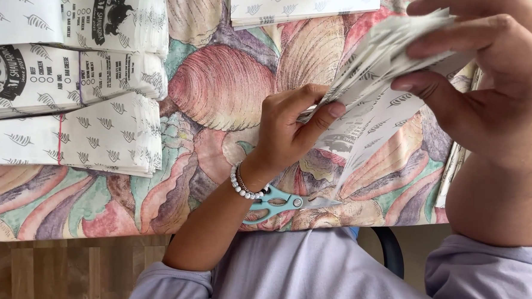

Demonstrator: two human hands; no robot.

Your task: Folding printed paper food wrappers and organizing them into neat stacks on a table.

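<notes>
Lavender sleeves frame the lower edge as the right hand (490, 87), upper right, clamps a fanned sheaf of white paper bags (383, 59); left-hand fingers (324, 113) pinch its lower edge above teal scissors (281, 202) on the floral-clothed bench (221, 88). Stacked bags (72, 69) fill upper left.

The person wears a pale lilac top with short sleeves, the fabric soft and lightly creased across the chest and shoulders; the left hand (284, 132) has a white bead bracelet (244, 187) around its wrist; the right hand (490, 87) is bare of any ornament.
</notes>
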